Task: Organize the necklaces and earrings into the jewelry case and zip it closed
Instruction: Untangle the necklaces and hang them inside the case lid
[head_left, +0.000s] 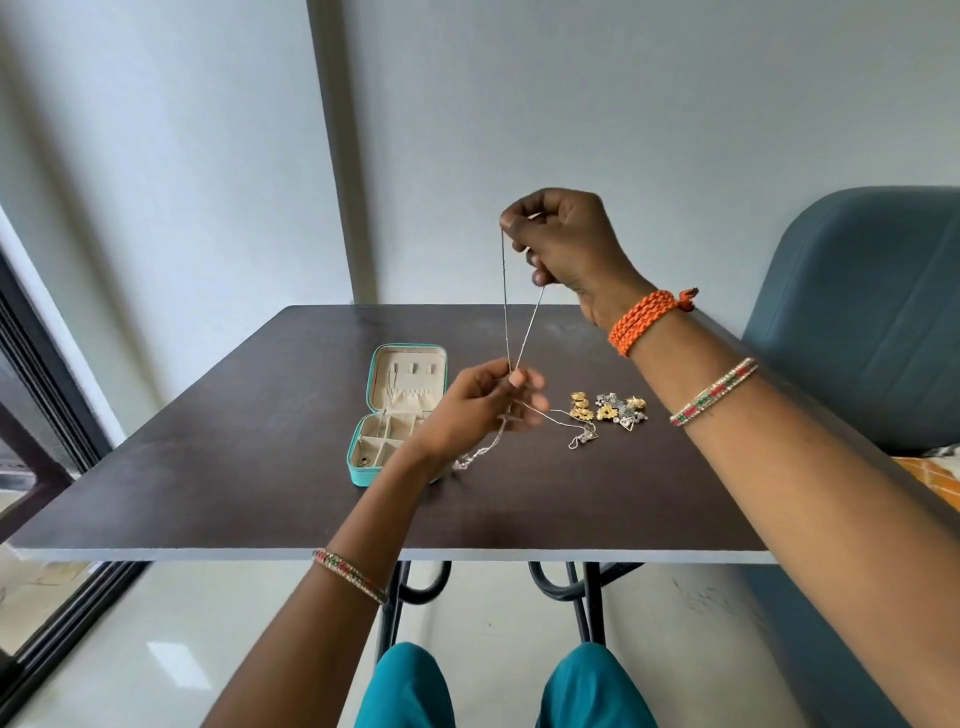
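Two hands on one silver necklace (506, 306), head view. Your right hand (563, 244), raised above the table (234, 467), pinches the chain's upper part; two strands run down from it and meet at your left hand (488, 402), which pinches them between thumb and fingertips. Below the left hand the chain trails onto the table, just right of the jewelry case (397, 415). Case lies open, teal outside, cream compartments inside, lid tilted back; small items in its left compartments, too small to identify. Earrings (610, 408), gold and silver, sit clustered well right of the case. Blue chair (857, 312) further right.
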